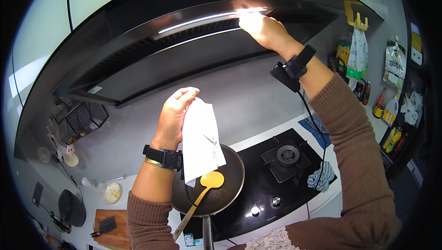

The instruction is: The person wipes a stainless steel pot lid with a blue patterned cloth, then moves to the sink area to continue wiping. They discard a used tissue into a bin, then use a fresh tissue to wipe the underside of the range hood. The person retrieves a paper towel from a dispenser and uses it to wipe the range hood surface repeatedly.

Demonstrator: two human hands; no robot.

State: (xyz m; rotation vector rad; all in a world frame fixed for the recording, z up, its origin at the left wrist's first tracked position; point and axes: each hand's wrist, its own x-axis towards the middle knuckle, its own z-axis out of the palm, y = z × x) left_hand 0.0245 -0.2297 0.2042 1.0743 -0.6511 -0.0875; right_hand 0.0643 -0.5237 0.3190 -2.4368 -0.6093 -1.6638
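My left hand pinches the top of a white paper or cloth sheet that hangs down above the frying pan. A yellow ladle or spoon rests in the pan, its handle over the rim. My right hand is raised against the underside of the black range hood, beside its lit lamp strip. Glare washes out those fingers, so whether they hold anything is hidden. Both wrists wear black straps; a black device and cable hang at the right one.
The pan sits on the left of a black gas hob; the right burner is bare. A patterned cloth lies at its right edge. To the left are a cleaver on a wooden board and a black pot. Bottles stand right.
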